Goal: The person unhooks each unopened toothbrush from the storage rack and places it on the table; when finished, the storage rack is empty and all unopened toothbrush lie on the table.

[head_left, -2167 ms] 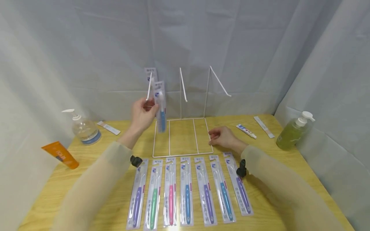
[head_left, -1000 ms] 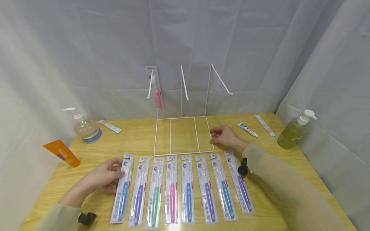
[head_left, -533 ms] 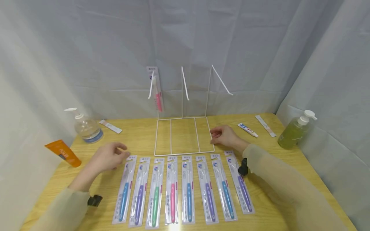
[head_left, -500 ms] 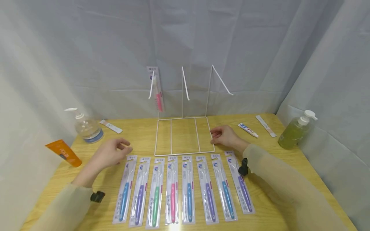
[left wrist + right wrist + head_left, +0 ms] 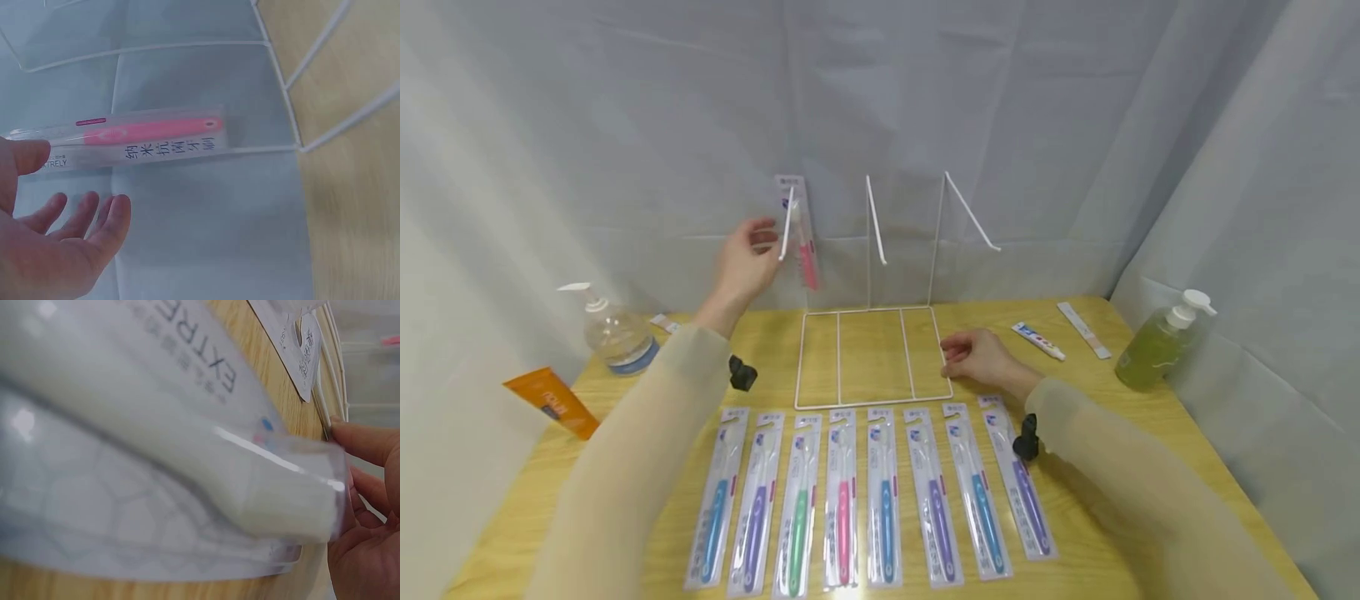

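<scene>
A white wire display rack [image 5: 872,406] stands on the table with several hooks. From its left hook hangs a packaged pink toothbrush [image 5: 806,258]. My left hand [image 5: 747,265] is raised beside that hook, fingers loosely bent and apart. In the left wrist view the thumb of this left hand [image 5: 56,244] overlaps the head end of the pink toothbrush pack [image 5: 156,130]; whether it touches is unclear. My right hand [image 5: 981,357] holds the wire at the right side of the rack's base. Several packaged toothbrushes, including a blue one [image 5: 715,517] and a green one [image 5: 798,525], lie in a row in front.
At left are a clear pump bottle [image 5: 617,337] and an orange tube [image 5: 553,402]. A green pump bottle [image 5: 1153,346], a small toothpaste tube [image 5: 1038,341] and a narrow packet [image 5: 1084,330] sit at right. Another packet [image 5: 664,322] is partly behind my left sleeve. Grey curtain hangs behind.
My left hand brought a packaged blue toothbrush down from the left hook, laid it at the row's left end and let go. It then rose to the pink toothbrush. My right hand stayed put.
</scene>
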`<act>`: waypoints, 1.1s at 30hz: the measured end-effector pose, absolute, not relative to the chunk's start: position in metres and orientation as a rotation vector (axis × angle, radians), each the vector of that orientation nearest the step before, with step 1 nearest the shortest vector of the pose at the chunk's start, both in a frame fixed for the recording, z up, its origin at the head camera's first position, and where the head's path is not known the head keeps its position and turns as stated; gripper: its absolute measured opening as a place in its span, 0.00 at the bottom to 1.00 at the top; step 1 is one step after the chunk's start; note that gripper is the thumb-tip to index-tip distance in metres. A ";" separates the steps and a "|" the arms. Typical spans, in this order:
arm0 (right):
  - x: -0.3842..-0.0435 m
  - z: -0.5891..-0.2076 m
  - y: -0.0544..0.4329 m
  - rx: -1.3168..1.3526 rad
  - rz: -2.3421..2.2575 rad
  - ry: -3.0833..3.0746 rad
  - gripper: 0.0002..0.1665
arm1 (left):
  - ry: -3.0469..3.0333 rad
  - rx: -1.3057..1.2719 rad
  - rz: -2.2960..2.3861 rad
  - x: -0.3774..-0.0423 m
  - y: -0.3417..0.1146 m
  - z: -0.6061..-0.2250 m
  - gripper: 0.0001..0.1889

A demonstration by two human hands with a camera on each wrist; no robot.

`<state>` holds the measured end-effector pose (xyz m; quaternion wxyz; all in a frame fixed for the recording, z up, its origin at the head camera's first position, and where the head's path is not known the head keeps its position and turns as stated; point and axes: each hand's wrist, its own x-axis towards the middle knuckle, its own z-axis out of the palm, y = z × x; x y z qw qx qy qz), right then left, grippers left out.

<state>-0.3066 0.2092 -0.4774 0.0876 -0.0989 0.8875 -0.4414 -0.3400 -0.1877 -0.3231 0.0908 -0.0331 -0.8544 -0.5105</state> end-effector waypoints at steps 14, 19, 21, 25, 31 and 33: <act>-0.307 -0.475 0.202 -0.314 -1.306 2.639 0.32 | -2.496 -0.049 -1.519 -0.355 -0.169 -0.319 0.21; -0.309 -0.476 0.202 -0.322 -1.317 2.637 0.31 | -2.481 -0.113 -1.534 -0.351 -0.161 -0.315 0.22; -0.309 -0.476 0.203 -0.332 -1.317 2.640 0.31 | -2.496 -0.153 -1.511 -0.347 -0.159 -0.314 0.21; -0.311 -0.476 0.203 -0.338 -1.316 2.647 0.31 | -2.540 -0.245 -1.517 -0.338 -0.158 -0.316 0.17; -0.312 -0.478 0.206 -0.338 -1.324 2.654 0.31 | -2.661 -0.350 -1.637 -0.312 -0.169 -0.331 0.18; -0.312 -0.477 0.207 -0.338 -1.322 2.656 0.32 | -2.719 -0.370 -1.661 -0.299 -0.177 -0.340 0.17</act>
